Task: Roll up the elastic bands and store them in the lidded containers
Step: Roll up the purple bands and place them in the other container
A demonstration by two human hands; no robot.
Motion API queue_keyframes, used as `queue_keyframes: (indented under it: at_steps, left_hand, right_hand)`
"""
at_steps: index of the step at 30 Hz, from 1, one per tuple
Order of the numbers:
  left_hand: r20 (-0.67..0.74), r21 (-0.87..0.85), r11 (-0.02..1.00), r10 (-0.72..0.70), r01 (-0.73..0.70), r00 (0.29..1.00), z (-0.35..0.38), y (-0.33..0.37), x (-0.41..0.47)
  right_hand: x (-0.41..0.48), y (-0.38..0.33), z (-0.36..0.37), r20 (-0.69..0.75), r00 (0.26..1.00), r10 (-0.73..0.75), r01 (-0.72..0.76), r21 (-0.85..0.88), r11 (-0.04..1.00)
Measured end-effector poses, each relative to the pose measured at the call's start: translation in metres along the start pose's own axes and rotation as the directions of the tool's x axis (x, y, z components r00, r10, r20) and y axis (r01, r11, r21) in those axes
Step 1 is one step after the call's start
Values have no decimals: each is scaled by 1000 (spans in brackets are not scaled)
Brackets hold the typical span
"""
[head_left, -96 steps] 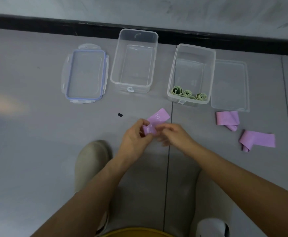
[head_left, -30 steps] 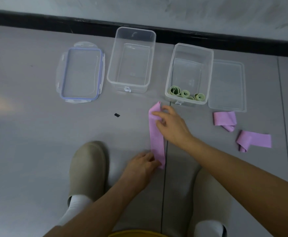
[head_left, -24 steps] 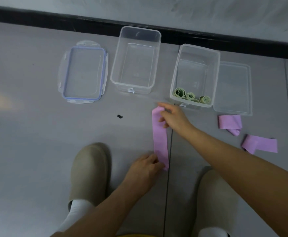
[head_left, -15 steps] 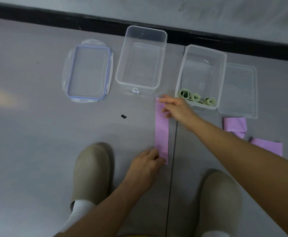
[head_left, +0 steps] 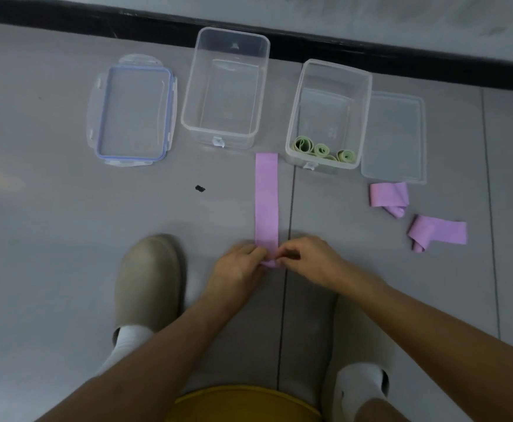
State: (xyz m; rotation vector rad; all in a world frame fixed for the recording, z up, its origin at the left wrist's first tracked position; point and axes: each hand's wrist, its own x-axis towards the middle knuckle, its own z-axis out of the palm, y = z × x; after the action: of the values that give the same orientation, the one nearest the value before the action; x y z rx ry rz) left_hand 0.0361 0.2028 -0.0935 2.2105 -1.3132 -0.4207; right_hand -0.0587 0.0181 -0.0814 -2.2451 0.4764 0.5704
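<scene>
A purple elastic band (head_left: 266,196) lies flat and straight on the grey floor, running away from me. My left hand (head_left: 238,269) and my right hand (head_left: 305,258) both pinch its near end, which is curled up slightly. Two more purple bands (head_left: 389,196) (head_left: 438,233) lie loosely folded at the right. An empty clear container (head_left: 188,117) stands at the back. A second clear container (head_left: 366,117) to its right holds three rolled green bands (head_left: 322,150).
A blue-rimmed lid (head_left: 133,111) lies left of the empty container and a plain clear lid (head_left: 395,135) right of the other one. A small black scrap (head_left: 200,188) is on the floor. My two feet in beige slippers flank my hands.
My right hand left the band's far end and came back to the near end beside my left hand. The band now lies stretched flat.
</scene>
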Motion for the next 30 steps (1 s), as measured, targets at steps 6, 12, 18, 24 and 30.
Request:
queue_keyframes:
  at_steps: [6, 12, 18, 24, 30]
  left_hand:
    - [91, -42, 997, -58, 62, 994, 0, 3, -10]
    - [117, -10, 996, -84, 85, 990, 5, -7, -13]
    - [135, 42, 991, -128, 124, 983, 12, -10, -16]
    - [141, 73, 986, -157, 147, 977, 15, -10, -16]
    - [137, 99, 984, -164, 151, 977, 14, -10, -16]
  right_hand:
    - [-15, -2, 26, -12, 1000, -27, 28, 86, 996]
    - [-15, -3, 37, -105, 994, -35, 37, 11, 999]
    - [-15, 0, 45, -166, 979, -115, 108, -45, 993]
    - [-10, 0, 52, -160, 979, -124, 107, -109, 988]
    - [-6, -5, 57, -173, 983, -68, 46, -126, 991]
